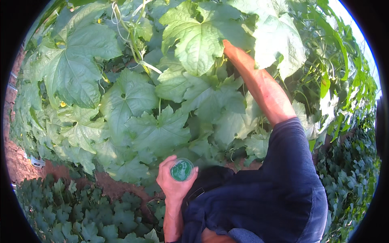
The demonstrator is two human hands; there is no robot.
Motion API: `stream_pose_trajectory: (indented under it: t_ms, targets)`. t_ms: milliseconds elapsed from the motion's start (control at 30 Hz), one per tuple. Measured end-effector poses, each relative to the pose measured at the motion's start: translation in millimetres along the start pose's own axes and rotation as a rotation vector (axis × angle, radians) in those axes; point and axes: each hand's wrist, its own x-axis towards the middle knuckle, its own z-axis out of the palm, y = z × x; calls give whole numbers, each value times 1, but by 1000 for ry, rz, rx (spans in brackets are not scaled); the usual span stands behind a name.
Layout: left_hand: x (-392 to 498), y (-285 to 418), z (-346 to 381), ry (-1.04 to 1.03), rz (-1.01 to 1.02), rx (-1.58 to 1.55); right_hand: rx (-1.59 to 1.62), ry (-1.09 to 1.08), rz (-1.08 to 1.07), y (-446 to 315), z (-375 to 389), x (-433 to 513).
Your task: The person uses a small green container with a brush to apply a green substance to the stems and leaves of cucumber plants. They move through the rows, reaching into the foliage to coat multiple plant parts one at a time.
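My left hand (170,184) is wrapped around a small clear cup (181,169), held in front of my body. Green contents with pale patches show through its round mouth; what they are I cannot tell. My right forearm (258,80) reaches up and away into the vines. Past the wrist, a broad lobed leaf (197,39) covers the right hand, so its fingers and anything in them are hidden. A sunlit leaf (278,42) overhangs the same forearm on its right side.
Dense climbing foliage (158,127) fills the space before me, with curling tendrils and a vine stem (133,45) at upper left. A small yellow flower (63,104) shows among the leaves. Bare soil (121,186) runs between plant rows. A pale object (37,162) lies far left.
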Motion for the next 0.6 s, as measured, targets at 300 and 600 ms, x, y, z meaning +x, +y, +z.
stream_pose_trajectory:
  t_ms: [300,600]
  targets:
    - [-18,0,-6,11,-60,-2,654,-62,106,35,51,55]
    - [-28,20,16,48,-110,-3,1302,-401,-114,74,77,-33]
